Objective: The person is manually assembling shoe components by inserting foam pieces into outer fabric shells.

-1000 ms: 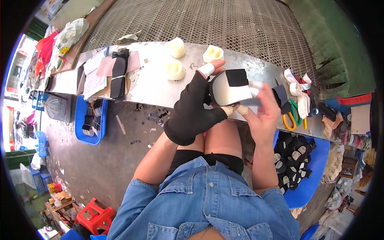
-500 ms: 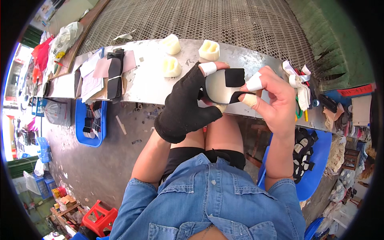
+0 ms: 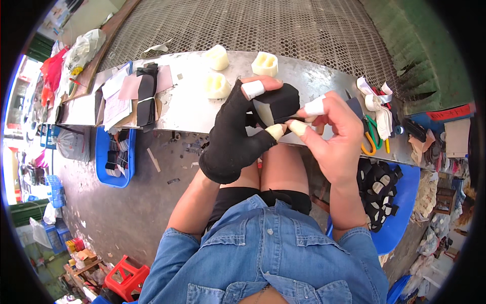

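Observation:
My left hand (image 3: pixel 230 137), in a black fingerless glove with tape on its fingers, grips a rounded pale piece (image 3: pixel 264 112) from the left side. A black fabric strip (image 3: pixel 284 101) lies over much of the pale surface. My right hand (image 3: pixel 334 134), bare apart from tape on thumb and finger, pinches at the lower right edge of the piece, its thumb tip close to my left thumb. What exactly lies between the right fingertips is too small to make out. Both hands are above the front edge of the metal bench (image 3: pixel 182 101).
Cream moulded blocks (image 3: pixel 265 64) stand on the bench behind my hands. Fabric and paper pieces (image 3: pixel 119 96) are stacked left. Scissors (image 3: pixel 372 137) and white strips (image 3: pixel 377 104) lie right. Below are blue bins (image 3: pixel 402 213) of black-and-pale pieces and a red stool (image 3: pixel 126 273).
The black fabric now covers more of the pale face, and the piece has turned. My right hand has shifted slightly left and down, its fingertips coming to the lower edge by my left thumb.

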Available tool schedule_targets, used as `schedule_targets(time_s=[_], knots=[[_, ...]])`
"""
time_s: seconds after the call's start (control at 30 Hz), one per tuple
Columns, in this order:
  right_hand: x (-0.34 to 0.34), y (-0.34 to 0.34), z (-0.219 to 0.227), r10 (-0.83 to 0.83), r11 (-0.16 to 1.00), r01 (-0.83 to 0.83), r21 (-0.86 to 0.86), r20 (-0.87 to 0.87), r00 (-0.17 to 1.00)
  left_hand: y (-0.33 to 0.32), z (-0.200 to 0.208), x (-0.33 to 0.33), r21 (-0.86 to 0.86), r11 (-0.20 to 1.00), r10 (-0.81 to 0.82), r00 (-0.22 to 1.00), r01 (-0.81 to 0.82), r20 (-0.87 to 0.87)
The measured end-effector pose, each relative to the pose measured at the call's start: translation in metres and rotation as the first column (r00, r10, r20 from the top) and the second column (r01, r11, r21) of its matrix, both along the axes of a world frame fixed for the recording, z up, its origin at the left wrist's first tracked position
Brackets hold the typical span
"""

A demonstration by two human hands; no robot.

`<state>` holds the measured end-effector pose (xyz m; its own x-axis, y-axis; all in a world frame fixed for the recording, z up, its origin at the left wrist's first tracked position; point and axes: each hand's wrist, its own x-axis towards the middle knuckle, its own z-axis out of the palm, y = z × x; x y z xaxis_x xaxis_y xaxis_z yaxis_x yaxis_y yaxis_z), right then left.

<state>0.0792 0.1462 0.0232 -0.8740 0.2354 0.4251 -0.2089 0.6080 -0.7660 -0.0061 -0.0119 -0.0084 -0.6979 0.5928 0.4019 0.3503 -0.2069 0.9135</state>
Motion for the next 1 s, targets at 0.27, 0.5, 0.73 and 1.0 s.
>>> schedule_targets(time_s=[0.27, 0.5, 0.73, 1.0], knots=[[0.002, 0.001, -0.022, 0.035, 0.939, -0.044, -0.341, -0.032, 0.999, 0.002, -0.001, 0.003, 0.04, 0.997, 0.059, 0.994, -0.063, 0.09], [-0.009, -0.007, -0.023, 0.154, 0.615, -0.073, -0.785, 0.028, 0.988, 0.005, -0.012, -0.002, 0.189, 0.982, 0.007, 1.0, -0.005, -0.01], [-0.011, 0.004, -0.014, 0.186, 0.934, -0.155, -0.323, 0.066, 0.98, 0.0, -0.014, 0.001, 0.205, 0.977, -0.084, 0.992, 0.064, 0.091], [-0.001, -0.015, -0.039, -0.019, 0.895, -0.008, -0.446, -0.056, 0.998, 0.01, -0.014, 0.014, 0.44, 0.894, -0.217, 0.781, -0.081, 0.585]])
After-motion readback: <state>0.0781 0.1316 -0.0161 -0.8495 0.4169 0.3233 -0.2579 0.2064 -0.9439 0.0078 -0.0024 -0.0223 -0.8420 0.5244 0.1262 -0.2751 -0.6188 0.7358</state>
